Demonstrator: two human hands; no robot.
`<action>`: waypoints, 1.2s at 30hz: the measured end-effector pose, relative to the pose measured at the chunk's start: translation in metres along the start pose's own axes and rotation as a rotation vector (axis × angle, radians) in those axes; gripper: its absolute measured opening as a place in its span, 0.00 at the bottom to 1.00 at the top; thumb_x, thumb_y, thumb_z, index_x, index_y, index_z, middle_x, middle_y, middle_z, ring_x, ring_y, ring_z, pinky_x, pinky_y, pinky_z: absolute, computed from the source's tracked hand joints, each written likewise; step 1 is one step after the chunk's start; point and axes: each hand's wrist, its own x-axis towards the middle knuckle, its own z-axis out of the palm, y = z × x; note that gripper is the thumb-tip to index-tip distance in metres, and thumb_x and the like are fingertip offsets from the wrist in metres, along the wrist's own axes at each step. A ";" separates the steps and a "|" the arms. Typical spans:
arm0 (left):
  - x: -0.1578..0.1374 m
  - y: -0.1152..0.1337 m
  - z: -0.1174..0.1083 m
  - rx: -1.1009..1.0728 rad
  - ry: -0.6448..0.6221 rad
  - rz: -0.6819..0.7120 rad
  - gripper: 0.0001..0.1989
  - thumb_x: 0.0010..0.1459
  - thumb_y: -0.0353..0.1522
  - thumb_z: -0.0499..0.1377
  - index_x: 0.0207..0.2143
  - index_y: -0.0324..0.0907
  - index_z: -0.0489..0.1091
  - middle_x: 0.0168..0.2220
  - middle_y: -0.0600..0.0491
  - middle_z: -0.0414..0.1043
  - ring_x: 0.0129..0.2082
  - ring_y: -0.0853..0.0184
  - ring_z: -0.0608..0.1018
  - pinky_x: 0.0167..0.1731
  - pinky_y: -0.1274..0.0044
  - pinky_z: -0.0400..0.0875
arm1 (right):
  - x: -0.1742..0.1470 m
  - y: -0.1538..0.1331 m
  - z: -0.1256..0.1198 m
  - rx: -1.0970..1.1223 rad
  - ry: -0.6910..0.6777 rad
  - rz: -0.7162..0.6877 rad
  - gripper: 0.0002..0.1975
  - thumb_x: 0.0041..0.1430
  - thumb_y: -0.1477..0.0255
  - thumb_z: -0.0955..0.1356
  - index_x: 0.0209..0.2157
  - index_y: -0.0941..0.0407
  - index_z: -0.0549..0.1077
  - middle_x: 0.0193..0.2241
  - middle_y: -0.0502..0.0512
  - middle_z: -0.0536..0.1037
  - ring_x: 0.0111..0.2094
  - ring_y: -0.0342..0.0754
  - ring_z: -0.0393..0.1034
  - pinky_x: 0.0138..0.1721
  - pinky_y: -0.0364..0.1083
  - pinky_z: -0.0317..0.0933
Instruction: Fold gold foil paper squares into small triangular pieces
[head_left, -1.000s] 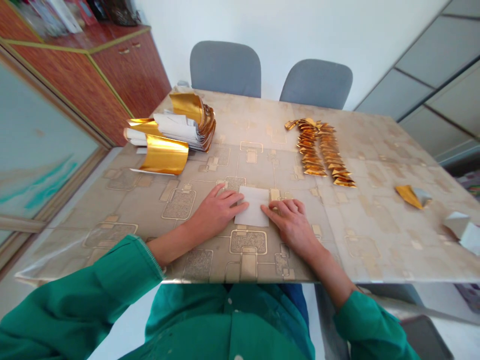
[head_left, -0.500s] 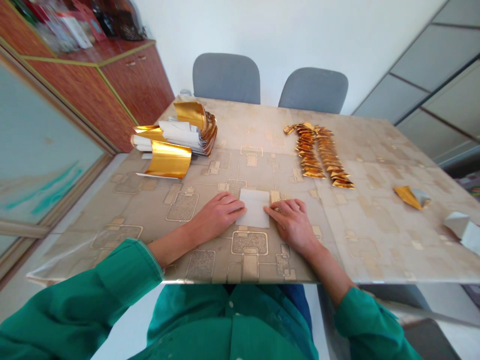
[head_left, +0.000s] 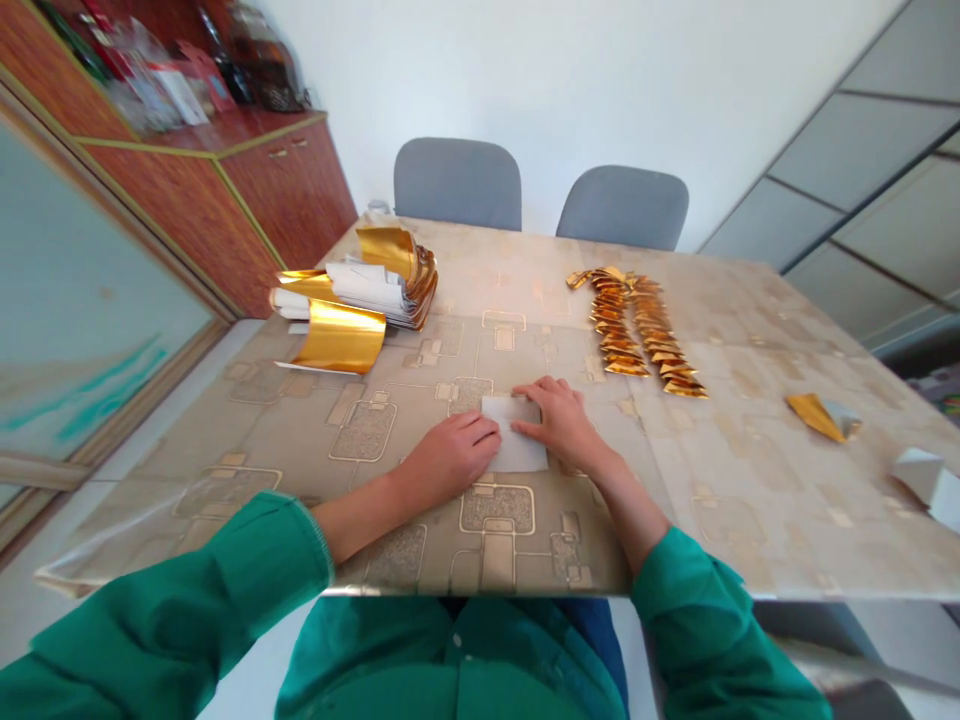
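A small white square sheet of paper lies flat on the patterned tablecloth in front of me. My left hand rests at its left edge, fingers together and curled, pinning the paper to the table. Over the upper right part of the sheet is my right hand. Its thumb touches the paper near the middle, and the index finger reaches the far edge, with a gap between them. Part of the paper is hidden under both hands.
A stack of gold-faced, white-backed sheets stands at the left. Two rows of folded gold paper pieces lie at the back right. Farther right are a gold scrap and a folded white paper. Grey chairs stand behind the table.
My right hand has moved left and away from me, from the paper's right edge onto its upper part. My left hand has shifted slightly farther onto the sheet. The view has tilted up a little.
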 end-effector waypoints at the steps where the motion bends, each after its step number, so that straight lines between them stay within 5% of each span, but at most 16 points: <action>1: 0.000 0.000 0.000 -0.005 0.004 -0.014 0.11 0.68 0.28 0.50 0.38 0.37 0.73 0.40 0.47 0.74 0.41 0.63 0.73 0.43 0.71 0.72 | 0.001 -0.001 0.001 0.003 -0.007 0.010 0.18 0.56 0.67 0.73 0.49 0.51 0.76 0.42 0.56 0.75 0.46 0.54 0.65 0.43 0.50 0.53; 9: 0.000 0.001 -0.011 -0.026 -0.019 -0.083 0.09 0.66 0.30 0.54 0.37 0.39 0.74 0.35 0.49 0.71 0.37 0.62 0.70 0.43 0.69 0.69 | -0.001 -0.002 0.006 0.130 0.082 -0.014 0.09 0.54 0.73 0.72 0.38 0.54 0.74 0.40 0.54 0.74 0.44 0.53 0.65 0.42 0.48 0.51; 16: -0.005 0.000 -0.011 -0.059 -0.024 -0.118 0.07 0.65 0.30 0.56 0.41 0.41 0.74 0.39 0.50 0.72 0.41 0.62 0.72 0.54 0.62 0.63 | 0.002 0.007 0.012 0.247 0.108 -0.017 0.20 0.53 0.76 0.71 0.50 0.55 0.72 0.44 0.57 0.78 0.44 0.52 0.69 0.45 0.51 0.57; 24: -0.007 0.000 -0.008 -0.082 -0.022 -0.131 0.07 0.65 0.31 0.56 0.43 0.42 0.74 0.41 0.50 0.73 0.42 0.62 0.72 0.59 0.58 0.59 | 0.003 0.006 0.009 0.266 0.137 0.017 0.10 0.53 0.78 0.70 0.38 0.55 0.75 0.35 0.52 0.79 0.36 0.49 0.68 0.40 0.48 0.57; 30: -0.006 0.002 -0.010 -0.049 0.021 -0.159 0.07 0.63 0.31 0.58 0.41 0.43 0.75 0.40 0.49 0.70 0.42 0.61 0.71 0.58 0.56 0.61 | -0.003 0.002 0.005 0.143 0.169 -0.050 0.06 0.56 0.78 0.69 0.34 0.53 0.74 0.33 0.51 0.79 0.40 0.51 0.67 0.45 0.50 0.52; 36: -0.005 0.007 -0.013 0.001 0.088 -0.202 0.06 0.60 0.31 0.61 0.39 0.46 0.77 0.52 0.45 0.67 0.52 0.54 0.68 0.61 0.50 0.56 | -0.013 -0.002 0.000 -0.033 0.162 -0.167 0.06 0.59 0.78 0.69 0.31 0.53 0.74 0.32 0.50 0.78 0.41 0.49 0.66 0.46 0.50 0.48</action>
